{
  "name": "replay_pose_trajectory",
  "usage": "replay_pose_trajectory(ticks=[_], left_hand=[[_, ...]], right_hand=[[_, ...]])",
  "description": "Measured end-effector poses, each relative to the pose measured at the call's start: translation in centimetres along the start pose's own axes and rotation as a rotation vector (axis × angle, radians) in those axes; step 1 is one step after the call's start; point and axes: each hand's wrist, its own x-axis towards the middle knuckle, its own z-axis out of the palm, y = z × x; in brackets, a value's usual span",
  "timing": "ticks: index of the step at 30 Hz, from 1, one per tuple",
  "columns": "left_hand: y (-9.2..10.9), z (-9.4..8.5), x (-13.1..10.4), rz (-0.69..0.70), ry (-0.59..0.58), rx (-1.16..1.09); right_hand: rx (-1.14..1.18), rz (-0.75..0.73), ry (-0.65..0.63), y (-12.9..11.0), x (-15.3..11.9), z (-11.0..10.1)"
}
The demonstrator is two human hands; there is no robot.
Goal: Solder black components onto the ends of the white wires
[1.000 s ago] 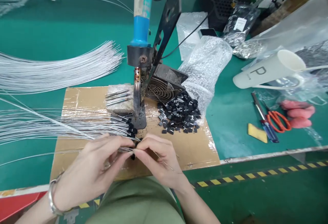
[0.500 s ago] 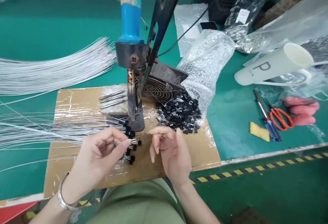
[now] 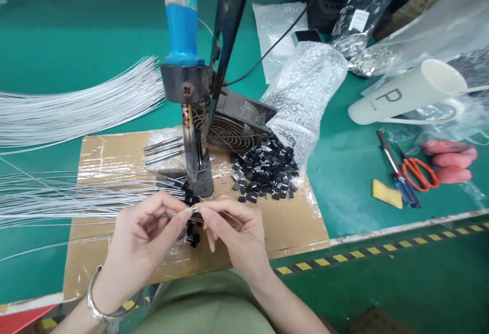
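My left hand pinches the end of a thin white cable over the cardboard. Fingertips of my right hand meet those of the left, closed at the cable's end, with a thin wire running across its fingers. Just above stands the soldering iron in its black holder, its tip pointing down. Cables with black connectors lie behind and below the fingertips, partly hidden. To the right is a pile of small black parts.
White cables lie at the left, beside a round fan further right. Bubble wrap, a white mug, a screwdriver, orange scissors and a yellow sponge are on the right.
My right hand has moved left and its fingers have closed against my left fingertips. My left hand keeps its pinch. The view has shifted slightly.
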Motion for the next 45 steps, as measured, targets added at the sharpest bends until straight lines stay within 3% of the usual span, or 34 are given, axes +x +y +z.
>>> replay_pose_trajectory(ticks=[21,29,45], left_hand=[[-0.2,0.5,-0.5,0.109,0.046,0.092],[0.1,0.6,-0.3,0.1,0.048,0.096],[-0.8,2.4,-1.0,0.19,0.234,0.127]], right_hand=[[0.22,0.2,-0.02,-0.1,0.2,-0.2],[0.23,0.208,-0.043,-0.2,0.1,-0.1],[0.306,0.181,0.062,0.6,-0.2,0.8]])
